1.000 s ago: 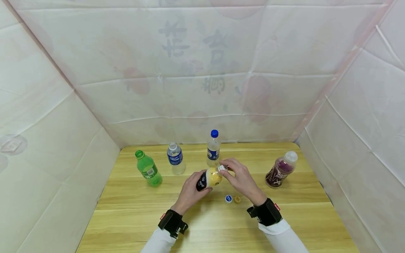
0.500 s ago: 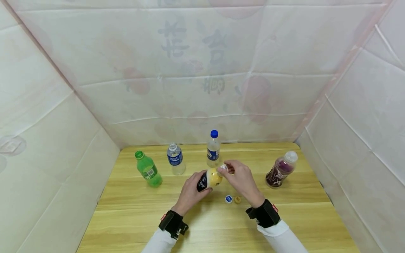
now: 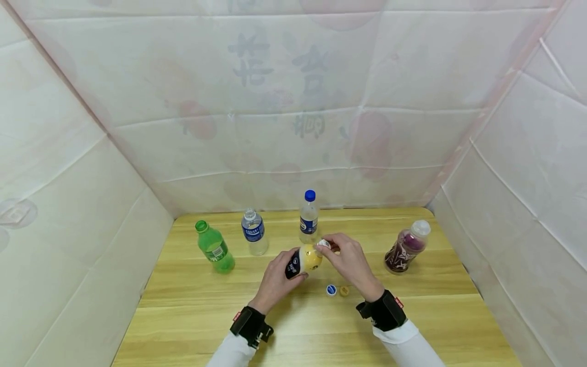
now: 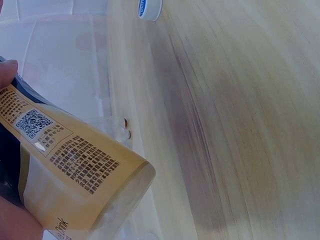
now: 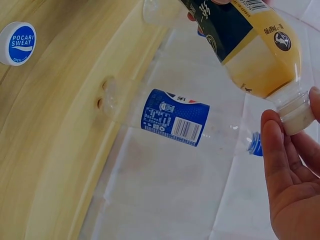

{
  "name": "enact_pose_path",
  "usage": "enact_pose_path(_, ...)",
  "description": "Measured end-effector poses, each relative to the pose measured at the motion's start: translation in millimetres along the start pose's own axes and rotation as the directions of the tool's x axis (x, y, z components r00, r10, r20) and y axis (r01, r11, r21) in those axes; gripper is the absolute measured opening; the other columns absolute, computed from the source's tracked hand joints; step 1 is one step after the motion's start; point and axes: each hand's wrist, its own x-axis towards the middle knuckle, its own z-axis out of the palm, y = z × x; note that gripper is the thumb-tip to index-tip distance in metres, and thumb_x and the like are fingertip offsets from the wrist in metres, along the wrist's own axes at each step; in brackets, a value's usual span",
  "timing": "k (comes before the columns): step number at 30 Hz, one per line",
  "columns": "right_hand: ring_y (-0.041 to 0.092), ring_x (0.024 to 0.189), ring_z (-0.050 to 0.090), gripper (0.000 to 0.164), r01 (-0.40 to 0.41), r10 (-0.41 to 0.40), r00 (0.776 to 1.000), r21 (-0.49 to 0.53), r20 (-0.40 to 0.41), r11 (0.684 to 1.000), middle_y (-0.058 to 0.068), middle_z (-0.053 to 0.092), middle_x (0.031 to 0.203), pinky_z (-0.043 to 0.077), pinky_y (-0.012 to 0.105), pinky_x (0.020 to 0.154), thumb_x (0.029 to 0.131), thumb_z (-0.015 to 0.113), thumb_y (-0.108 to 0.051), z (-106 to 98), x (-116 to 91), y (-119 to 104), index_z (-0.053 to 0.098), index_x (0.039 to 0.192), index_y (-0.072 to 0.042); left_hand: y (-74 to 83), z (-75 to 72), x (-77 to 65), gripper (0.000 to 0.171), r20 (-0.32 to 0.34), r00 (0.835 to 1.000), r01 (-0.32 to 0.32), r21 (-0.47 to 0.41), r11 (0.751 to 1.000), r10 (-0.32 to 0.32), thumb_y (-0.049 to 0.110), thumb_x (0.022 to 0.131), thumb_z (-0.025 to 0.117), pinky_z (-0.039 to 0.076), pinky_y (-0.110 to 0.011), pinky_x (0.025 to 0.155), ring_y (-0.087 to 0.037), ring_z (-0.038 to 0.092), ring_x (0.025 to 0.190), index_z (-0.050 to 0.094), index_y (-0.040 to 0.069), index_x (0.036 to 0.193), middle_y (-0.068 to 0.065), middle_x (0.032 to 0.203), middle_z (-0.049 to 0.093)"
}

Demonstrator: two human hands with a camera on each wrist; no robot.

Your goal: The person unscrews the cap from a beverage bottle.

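A bottle with a yellow and black label is tilted over the middle of the table, its neck towards the right. My left hand grips it round the label. At the neck, the thumb and fingers of my right hand pinch a white cap, which sits on the mouth in the right wrist view. Below the hands, a white cap with a blue top lies beside a yellow cap. Just behind the held bottle stands a clear bottle with a blue cap.
Left of centre are a green bottle and a clear bottle with a blue label, both uncapped. A dark purple bottle with a white cap stands on the right. Pale cloth walls enclose the wooden table.
My right hand's fingers and thumb have shifted slightly round the white cap. The held bottle and my left hand stay almost in place.
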Motion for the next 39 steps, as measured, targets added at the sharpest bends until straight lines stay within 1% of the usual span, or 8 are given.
enact_pose_path(11, 0.023, 0.097, 0.072, 0.030, 0.040, -0.042, 0.999, 0.075, 0.021, 0.996, 0.011, 0.072, 0.109, 0.061, 0.034, 0.085, 0.094, 0.076, -0.013, -2.6, -0.6, 3.4, 0.071, 0.120, 0.001, 3.0, -1.3, 1.2, 0.070, 0.004, 1.000, 0.010, -0.003, 1.000, -0.010, 0.027, 0.084, 0.087, 0.052, -0.049, 0.095, -0.026, 0.064, 0.110, 0.055, 0.013, 0.145, -0.009, 0.126, 0.066)
enact_pose_path(19, 0.026, 0.103, 0.071, 0.034, 0.049, -0.055, 0.997, 0.127, 0.045, 0.991, 0.012, 0.072, 0.116, 0.061, 0.034, 0.088, 0.093, 0.076, -0.014, -3.7, -0.5, 5.5, 0.070, 0.123, 0.001, 3.0, -1.2, 2.9, 0.071, 0.014, 1.000, 0.012, 0.000, 1.000, -0.012, 0.027, 0.084, 0.087, 0.054, -0.049, 0.093, -0.029, 0.063, 0.111, 0.055, 0.012, 0.145, -0.010, 0.127, 0.065)
enact_pose_path(22, 0.029, 0.106, 0.070, 0.041, 0.009, -0.020, 0.998, 0.155, 0.066, 0.988, 0.015, 0.070, 0.121, 0.060, 0.038, 0.091, 0.093, 0.077, -0.017, -3.7, -0.3, 5.9, 0.067, 0.128, 0.002, 3.0, -1.1, 2.8, 0.070, 0.012, 1.000, 0.014, -0.007, 1.000, -0.014, 0.026, 0.084, 0.087, 0.054, -0.047, 0.092, -0.028, 0.064, 0.110, 0.055, 0.013, 0.145, -0.010, 0.126, 0.065)
enact_pose_path(26, 0.031, 0.111, 0.069, 0.054, -0.105, 0.096, 0.993, 0.147, 0.067, 0.984, 0.016, 0.067, 0.129, 0.059, 0.044, 0.093, 0.097, 0.074, -0.031, -3.0, 0.1, 4.3, 0.060, 0.139, 0.000, 3.1, -1.3, 2.2, 0.070, 0.008, 1.000, 0.006, -0.005, 1.000, -0.006, 0.027, 0.085, 0.087, 0.054, -0.044, 0.090, -0.025, 0.064, 0.108, 0.055, 0.014, 0.145, -0.008, 0.124, 0.066)
enact_pose_path(28, 0.029, 0.108, 0.069, 0.055, -0.146, 0.142, 0.989, 0.107, 0.045, 0.984, 0.014, 0.068, 0.125, 0.059, 0.044, 0.091, 0.099, 0.071, -0.038, -2.4, 0.3, 2.3, 0.061, 0.139, -0.001, 2.8, -1.3, 1.8, 0.070, 0.005, 1.000, -0.001, 0.002, 1.000, 0.001, 0.028, 0.085, 0.087, 0.054, -0.044, 0.090, -0.024, 0.064, 0.107, 0.055, 0.014, 0.145, -0.007, 0.124, 0.066)
enact_pose_path(30, 0.026, 0.099, 0.070, 0.052, -0.157, 0.156, 0.988, 0.054, 0.015, 0.986, 0.012, 0.070, 0.115, 0.060, 0.043, 0.086, 0.101, 0.067, -0.041, -1.8, 0.1, 0.1, 0.066, 0.133, -0.001, 2.5, -1.4, 1.6, 0.070, 0.000, 1.000, -0.008, 0.010, 1.000, 0.008, 0.028, 0.084, 0.087, 0.053, -0.045, 0.092, -0.024, 0.064, 0.107, 0.056, 0.014, 0.145, -0.007, 0.124, 0.066)
enact_pose_path(35, 0.017, 0.082, 0.070, 0.037, -0.124, 0.123, 0.992, -0.018, -0.034, 0.992, 0.005, 0.073, 0.095, 0.060, 0.037, 0.073, 0.098, 0.072, -0.035, -0.9, 0.5, -4.2, 0.076, 0.112, -0.001, 1.7, -1.9, 1.7, 0.071, -0.014, 1.000, -0.024, 0.026, 0.999, 0.024, 0.028, 0.083, 0.088, 0.052, -0.048, 0.095, -0.026, 0.064, 0.109, 0.056, 0.015, 0.145, -0.008, 0.124, 0.066)
enact_pose_path(39, 0.016, 0.080, 0.071, 0.033, -0.105, 0.104, 0.994, -0.017, -0.035, 0.994, 0.005, 0.074, 0.094, 0.061, 0.034, 0.071, 0.096, 0.076, -0.031, -1.3, 1.7, -5.2, 0.077, 0.111, -0.002, 1.1, -2.5, 2.0, 0.072, -0.018, 0.999, -0.029, 0.026, 0.999, 0.030, 0.029, 0.083, 0.088, 0.052, -0.049, 0.095, -0.027, 0.064, 0.110, 0.055, 0.015, 0.146, -0.009, 0.125, 0.066)
